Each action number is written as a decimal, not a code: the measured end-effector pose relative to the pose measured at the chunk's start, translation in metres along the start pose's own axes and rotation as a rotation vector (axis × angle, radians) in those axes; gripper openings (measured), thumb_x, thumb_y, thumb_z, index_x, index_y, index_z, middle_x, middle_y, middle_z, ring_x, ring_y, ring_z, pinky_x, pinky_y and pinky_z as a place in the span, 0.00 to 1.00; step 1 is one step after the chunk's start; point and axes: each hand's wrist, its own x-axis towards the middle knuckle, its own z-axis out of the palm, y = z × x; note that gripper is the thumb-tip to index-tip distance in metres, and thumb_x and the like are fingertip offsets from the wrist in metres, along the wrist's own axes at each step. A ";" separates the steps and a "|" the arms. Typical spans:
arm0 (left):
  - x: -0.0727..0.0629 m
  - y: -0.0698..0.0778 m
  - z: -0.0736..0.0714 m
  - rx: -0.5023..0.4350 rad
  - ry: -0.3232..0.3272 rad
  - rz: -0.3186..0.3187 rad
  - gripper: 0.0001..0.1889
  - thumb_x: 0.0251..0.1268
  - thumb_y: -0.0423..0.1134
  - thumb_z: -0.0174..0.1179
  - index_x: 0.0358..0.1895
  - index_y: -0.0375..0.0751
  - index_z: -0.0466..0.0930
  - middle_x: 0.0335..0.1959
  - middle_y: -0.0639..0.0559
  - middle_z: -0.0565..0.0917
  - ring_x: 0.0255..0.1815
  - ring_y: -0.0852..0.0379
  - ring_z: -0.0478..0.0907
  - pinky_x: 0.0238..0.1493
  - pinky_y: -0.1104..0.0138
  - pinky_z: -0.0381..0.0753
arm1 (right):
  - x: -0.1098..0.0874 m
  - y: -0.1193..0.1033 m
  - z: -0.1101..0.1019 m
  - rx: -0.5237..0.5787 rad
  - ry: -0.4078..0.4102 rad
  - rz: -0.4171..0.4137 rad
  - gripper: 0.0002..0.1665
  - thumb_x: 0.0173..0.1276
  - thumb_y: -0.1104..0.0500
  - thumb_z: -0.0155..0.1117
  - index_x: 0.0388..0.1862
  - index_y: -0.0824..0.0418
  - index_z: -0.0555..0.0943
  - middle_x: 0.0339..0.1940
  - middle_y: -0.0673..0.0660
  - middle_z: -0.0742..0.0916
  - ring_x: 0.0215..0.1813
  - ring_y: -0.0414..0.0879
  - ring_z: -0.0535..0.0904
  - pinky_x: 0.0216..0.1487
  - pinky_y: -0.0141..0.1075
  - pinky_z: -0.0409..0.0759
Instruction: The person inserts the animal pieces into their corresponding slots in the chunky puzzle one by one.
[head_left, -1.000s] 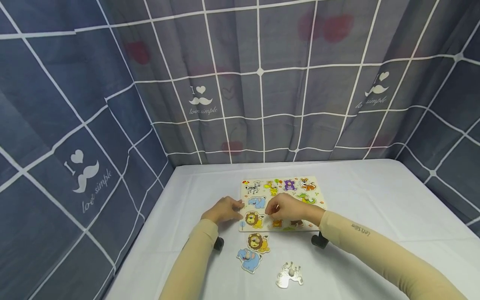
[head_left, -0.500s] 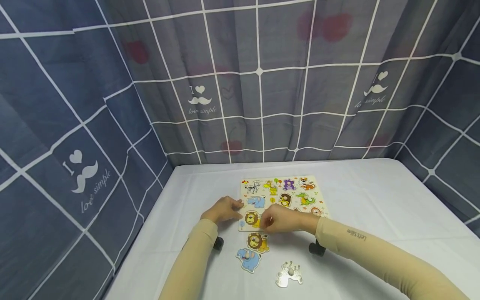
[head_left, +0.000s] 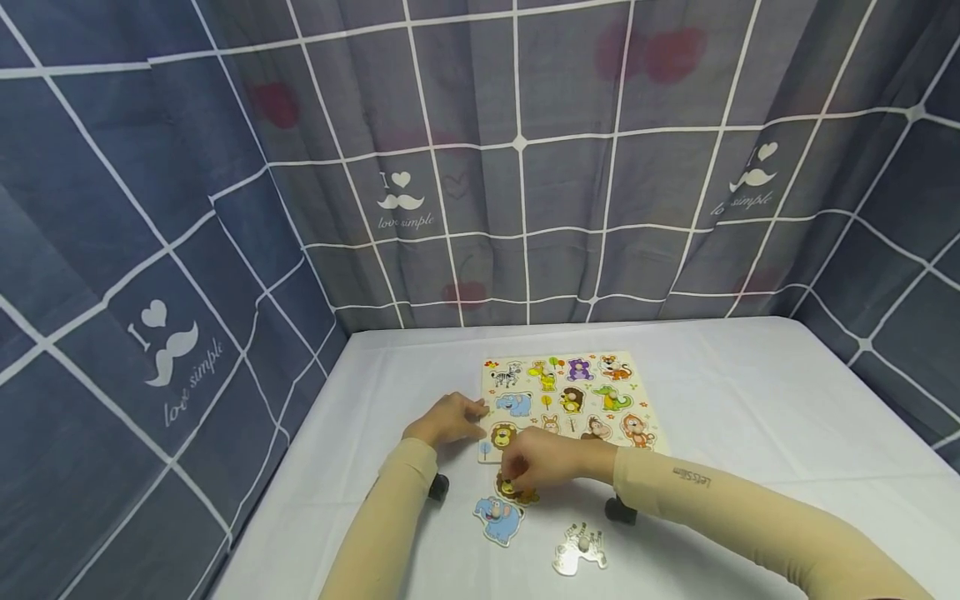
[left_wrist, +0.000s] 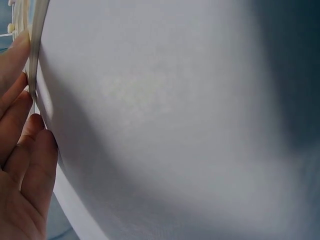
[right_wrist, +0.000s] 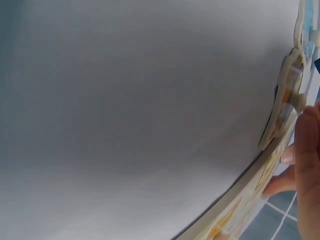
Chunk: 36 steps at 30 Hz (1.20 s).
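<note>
In the head view, my left hand rests at the left edge of a wooden animal peg puzzle board; the left wrist view shows its fingertips along that edge. My right hand is over a loose lion puzzle piece just below the board and partly covers it. From the right wrist, fingertips are right by the piece's wooden knob, which shows uncovered. The lion piece lies on the white table against the board's near edge.
A blue elephant piece lies below the lion, overlapping its edge. A shiny, zebra-shaped piece is nearer, to the right. Animal pictures, several rows of them, cover the board. A grey checked curtain hangs behind the white table.
My right hand has come from the board's lower middle down and left to the loose lion piece, uncovering more animals. The left hand has stayed at the board's edge.
</note>
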 end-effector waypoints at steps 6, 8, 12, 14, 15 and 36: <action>0.000 0.000 0.000 0.000 -0.004 -0.017 0.26 0.51 0.39 0.75 0.57 0.49 0.84 0.69 0.56 0.76 0.75 0.45 0.67 0.79 0.49 0.59 | 0.004 -0.002 0.005 -0.029 -0.004 0.003 0.05 0.58 0.67 0.72 0.34 0.59 0.88 0.29 0.46 0.89 0.29 0.27 0.76 0.36 0.20 0.80; 0.000 -0.001 0.000 0.004 -0.004 -0.019 0.26 0.51 0.40 0.75 0.57 0.49 0.84 0.69 0.57 0.76 0.75 0.46 0.67 0.79 0.49 0.59 | 0.004 -0.001 0.007 -0.035 -0.006 0.007 0.05 0.58 0.67 0.72 0.33 0.59 0.88 0.29 0.46 0.89 0.29 0.27 0.76 0.36 0.20 0.80; 0.001 -0.002 0.000 0.003 -0.004 -0.017 0.25 0.52 0.40 0.75 0.57 0.49 0.84 0.69 0.57 0.76 0.75 0.46 0.67 0.79 0.49 0.59 | 0.004 0.001 0.008 -0.066 0.017 0.027 0.04 0.58 0.65 0.73 0.32 0.57 0.87 0.28 0.45 0.89 0.30 0.27 0.76 0.36 0.20 0.80; 0.001 -0.001 0.000 -0.001 -0.005 -0.015 0.26 0.52 0.40 0.75 0.57 0.48 0.84 0.68 0.57 0.76 0.75 0.46 0.67 0.80 0.49 0.58 | 0.004 0.001 0.008 -0.086 0.036 0.040 0.04 0.57 0.64 0.74 0.31 0.57 0.87 0.27 0.44 0.88 0.30 0.28 0.76 0.36 0.21 0.79; 0.001 -0.001 0.000 -0.004 -0.005 -0.015 0.25 0.52 0.40 0.75 0.57 0.48 0.84 0.68 0.57 0.76 0.76 0.46 0.67 0.80 0.49 0.58 | 0.004 0.002 0.008 -0.096 0.043 0.048 0.04 0.56 0.63 0.74 0.30 0.56 0.87 0.27 0.44 0.88 0.30 0.28 0.76 0.37 0.21 0.79; -0.001 0.000 0.002 -0.012 0.002 -0.018 0.26 0.51 0.39 0.75 0.58 0.48 0.84 0.69 0.57 0.76 0.75 0.46 0.68 0.79 0.49 0.59 | 0.000 -0.003 0.009 -0.123 0.057 0.052 0.07 0.53 0.67 0.74 0.29 0.56 0.89 0.27 0.45 0.90 0.31 0.28 0.78 0.35 0.20 0.79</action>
